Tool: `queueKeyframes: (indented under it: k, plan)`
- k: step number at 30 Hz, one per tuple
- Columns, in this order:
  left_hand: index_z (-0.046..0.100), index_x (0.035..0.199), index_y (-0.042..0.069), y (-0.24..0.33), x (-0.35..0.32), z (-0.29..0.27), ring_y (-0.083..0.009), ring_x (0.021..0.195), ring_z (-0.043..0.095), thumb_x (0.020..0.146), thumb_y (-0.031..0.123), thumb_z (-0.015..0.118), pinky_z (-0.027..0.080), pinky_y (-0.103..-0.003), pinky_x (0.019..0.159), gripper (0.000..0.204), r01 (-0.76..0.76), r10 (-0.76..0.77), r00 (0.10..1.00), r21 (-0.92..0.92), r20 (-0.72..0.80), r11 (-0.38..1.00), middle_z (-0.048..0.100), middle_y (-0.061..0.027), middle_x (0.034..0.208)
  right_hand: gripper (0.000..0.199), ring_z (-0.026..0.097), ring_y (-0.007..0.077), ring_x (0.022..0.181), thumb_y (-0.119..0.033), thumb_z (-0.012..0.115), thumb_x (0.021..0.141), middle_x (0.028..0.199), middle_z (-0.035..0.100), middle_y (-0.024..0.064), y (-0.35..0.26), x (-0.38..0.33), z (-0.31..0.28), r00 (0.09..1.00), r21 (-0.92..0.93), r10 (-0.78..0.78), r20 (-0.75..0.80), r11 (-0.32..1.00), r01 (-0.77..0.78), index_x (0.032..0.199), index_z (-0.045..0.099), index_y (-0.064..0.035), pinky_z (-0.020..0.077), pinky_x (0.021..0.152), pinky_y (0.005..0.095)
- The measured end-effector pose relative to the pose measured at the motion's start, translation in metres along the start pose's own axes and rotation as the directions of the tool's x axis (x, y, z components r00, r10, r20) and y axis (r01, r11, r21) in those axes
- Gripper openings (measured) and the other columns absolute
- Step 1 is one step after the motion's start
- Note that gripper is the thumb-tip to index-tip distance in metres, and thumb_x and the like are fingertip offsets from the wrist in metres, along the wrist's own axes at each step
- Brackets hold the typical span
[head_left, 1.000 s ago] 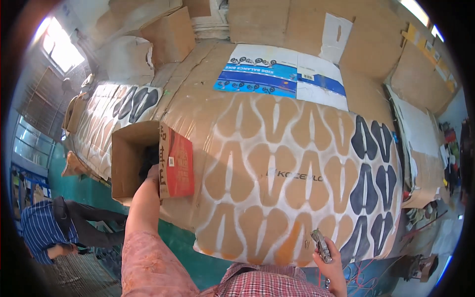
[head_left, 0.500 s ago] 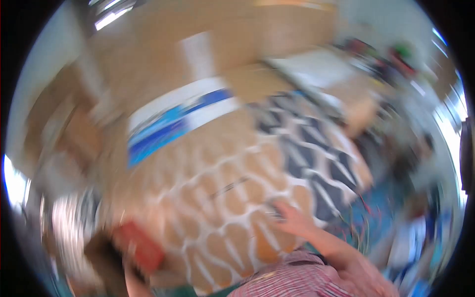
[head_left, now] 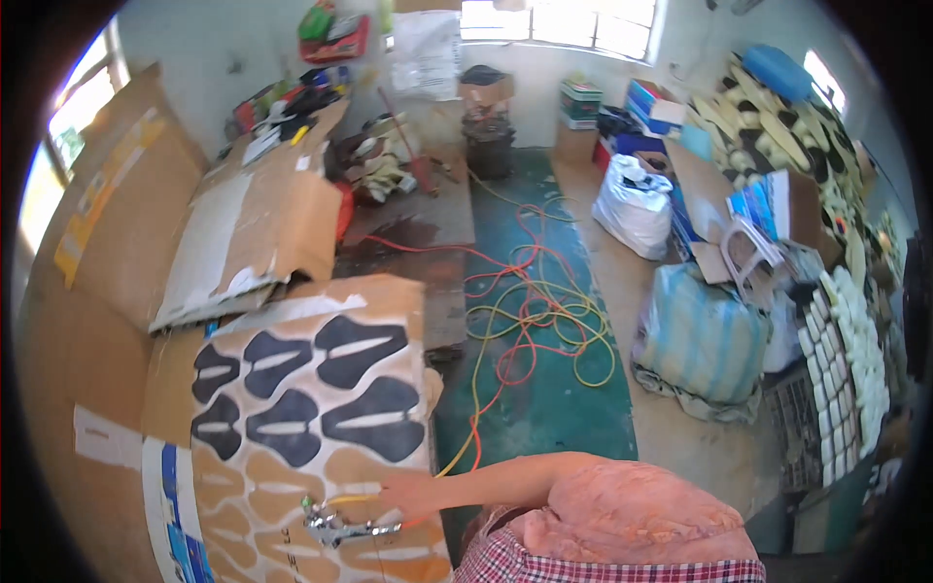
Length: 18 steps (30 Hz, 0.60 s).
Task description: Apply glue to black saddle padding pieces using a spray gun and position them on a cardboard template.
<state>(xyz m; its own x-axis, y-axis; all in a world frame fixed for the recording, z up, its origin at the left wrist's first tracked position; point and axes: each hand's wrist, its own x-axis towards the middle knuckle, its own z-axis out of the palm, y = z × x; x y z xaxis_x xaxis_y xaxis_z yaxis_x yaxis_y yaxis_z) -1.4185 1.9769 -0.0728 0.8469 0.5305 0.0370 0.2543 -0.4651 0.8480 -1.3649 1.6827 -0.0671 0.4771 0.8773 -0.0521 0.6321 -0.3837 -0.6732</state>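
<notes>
My right hand (head_left: 408, 494) reaches in from the right over the cardboard sheet (head_left: 316, 463), its fingers closed around a yellow hose (head_left: 352, 498). Just below the fingers is a silver spray gun (head_left: 340, 528), handle toward me, with an orange-red hose at its end. Whether the gun rests on the cardboard or hangs just over it is unclear. Several dark cut pieces (head_left: 284, 428), each with a slot, lie in rows on the sheet's far half. Tan shapes edged in white cover its nearer half. My left hand is out of view.
Tangled red and yellow hoses (head_left: 530, 335) lie across the green floor (head_left: 573, 428). To the right stand a white sack (head_left: 632, 209) and a blue-striped bundle (head_left: 700, 335). Cardboard panels (head_left: 107, 321) rise along the left. Light foam-like pieces (head_left: 777, 136) are heaped at far right.
My view has swung right, toward the floor and far wall. The left hand and the red object beside it have left view. The right hand is now at the hose beside the spray gun.
</notes>
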Motion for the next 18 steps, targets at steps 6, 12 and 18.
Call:
queueKeyframes:
  k: [6, 12, 18]
  plan:
    - [0.061, 0.104, -0.001, 0.071, -0.002, 0.121, -0.0213, 0.089, 0.060, 0.083, 0.014, 0.063, 0.049, -0.031, 0.079, 0.026, -0.096, 0.110, 0.992, -0.182, 0.069, 0.979, 0.062, -0.0127, 0.093, 0.033, 0.064, 0.0292, 0.077, -0.017, 0.062, 0.076, 0.084, 0.065, 0.0130, 0.121, -0.188, -0.090, 0.782, 0.359, 0.509, -0.359, 0.849, -0.388, 0.105, 0.060, -0.0029, 0.0509, 0.069, 0.0390]
    - [0.060, 0.103, -0.003, 0.195, -0.042, 0.215, -0.0175, 0.090, 0.058, 0.084, -0.002, 0.057, 0.048, -0.027, 0.078, 0.019, -0.047, 0.196, 0.947, -0.492, 0.256, 0.869, 0.061, -0.0100, 0.096, 0.019, 0.062, 0.0266, 0.072, 0.000, 0.054, 0.073, 0.082, 0.062, 0.0119, 0.052, -0.331, -0.204, 0.357, 0.395, 0.449, -0.819, 0.893, -0.217, 0.091, 0.060, -0.0034, 0.0496, 0.065, 0.0338]
    - [0.060, 0.087, 0.000, 0.475, -0.185, 0.224, -0.0326, 0.091, 0.061, 0.076, 0.001, 0.061, 0.049, -0.039, 0.080, 0.011, -0.685, 0.998, 0.059, -0.725, 0.038, 0.068, 0.063, -0.0152, 0.091, 0.009, 0.061, 0.0258, 0.072, 0.003, 0.050, 0.072, 0.087, 0.061, 0.0135, -0.123, -0.375, -0.255, 0.274, -0.512, -0.467, -0.841, 0.850, -0.122, 0.076, 0.056, -0.0018, 0.0501, 0.059, 0.0374]
